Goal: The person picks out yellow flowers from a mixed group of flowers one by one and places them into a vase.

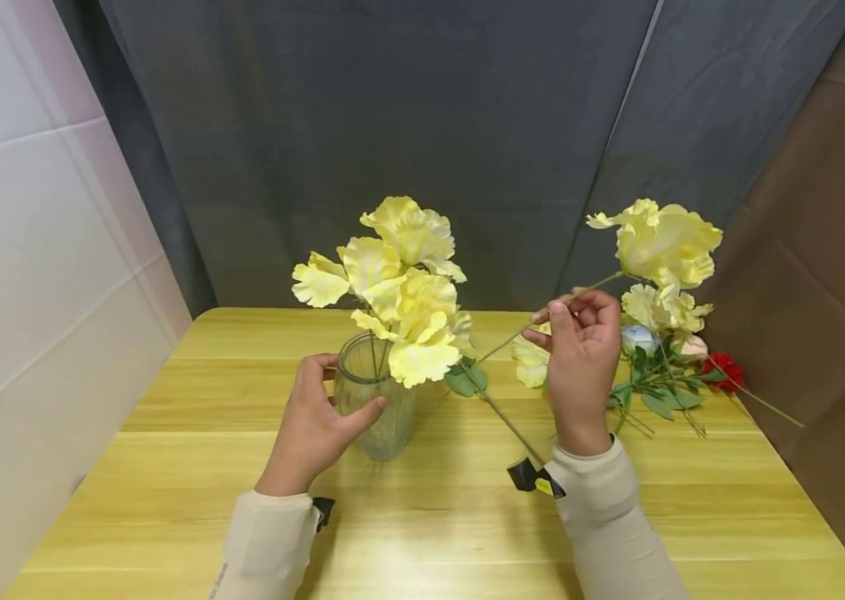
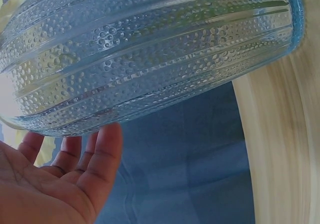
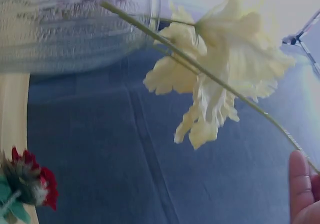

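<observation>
A ribbed clear glass vase (image 1: 381, 429) stands on the table with several ruffled yellow flowers (image 1: 422, 325) in it. My left hand (image 1: 317, 425) holds the vase's left side, thumb in front and fingers behind. The left wrist view shows fingertips against the bumpy glass (image 2: 150, 59). Right of the vase, my right hand (image 1: 586, 358) pinches the thin stem of another yellow flower (image 1: 670, 242). Its bloom points up to the right. The bare stem (image 3: 235, 94) slants down toward the vase; in the right wrist view its end overlaps the glass, and I cannot tell whether they touch.
Several more flowers lie at the table's right: a blue bloom (image 1: 640, 338), a pink one (image 1: 689, 347) and a red one (image 1: 724, 372). A green leaf (image 1: 466, 378) and another stem (image 1: 511, 427) lie between my hands. A dark curtain (image 1: 392, 100) hangs behind the wooden table (image 1: 190, 467).
</observation>
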`<state>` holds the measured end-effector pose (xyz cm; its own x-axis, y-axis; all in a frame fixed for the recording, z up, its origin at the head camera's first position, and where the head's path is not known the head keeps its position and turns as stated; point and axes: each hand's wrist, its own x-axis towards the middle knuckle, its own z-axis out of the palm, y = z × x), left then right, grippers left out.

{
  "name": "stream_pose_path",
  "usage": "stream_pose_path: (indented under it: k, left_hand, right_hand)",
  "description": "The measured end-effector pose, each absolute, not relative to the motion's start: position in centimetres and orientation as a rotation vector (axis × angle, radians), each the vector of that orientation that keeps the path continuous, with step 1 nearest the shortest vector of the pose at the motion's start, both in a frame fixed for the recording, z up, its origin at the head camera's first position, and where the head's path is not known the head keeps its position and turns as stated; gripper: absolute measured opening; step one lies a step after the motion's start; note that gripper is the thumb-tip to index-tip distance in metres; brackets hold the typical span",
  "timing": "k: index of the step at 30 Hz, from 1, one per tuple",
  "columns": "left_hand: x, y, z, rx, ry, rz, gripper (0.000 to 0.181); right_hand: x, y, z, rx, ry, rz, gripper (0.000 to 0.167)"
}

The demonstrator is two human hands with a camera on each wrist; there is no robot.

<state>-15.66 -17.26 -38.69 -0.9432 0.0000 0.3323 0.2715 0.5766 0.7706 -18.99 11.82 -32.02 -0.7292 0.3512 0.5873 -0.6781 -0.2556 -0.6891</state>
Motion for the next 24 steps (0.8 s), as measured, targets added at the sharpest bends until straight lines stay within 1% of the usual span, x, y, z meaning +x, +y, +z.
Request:
stream_pose_path:
  k: [10, 18, 24]
  left_hand:
    - [-15.7, -17.3, -38.7, -0.232, -2.510, -1.289, 0.081]
    - [-15.8, -17.3, -38.7, -0.227, -2.507, -1.296, 0.082]
    - [-15.7, -17.3, -38.7, -0.224, -2.507, -1.308, 0.083]
  right_hand:
    - [-19.0, 10.4, -31.5, 0.462, -1.014, 2.064, 0.020]
    - [-19.2, 9.3, -31.4, 0.417, -0.931, 2.081, 0.020]
    - [-19.2, 8.2, -31.7, 0.443, -0.861, 2.061, 0.018]
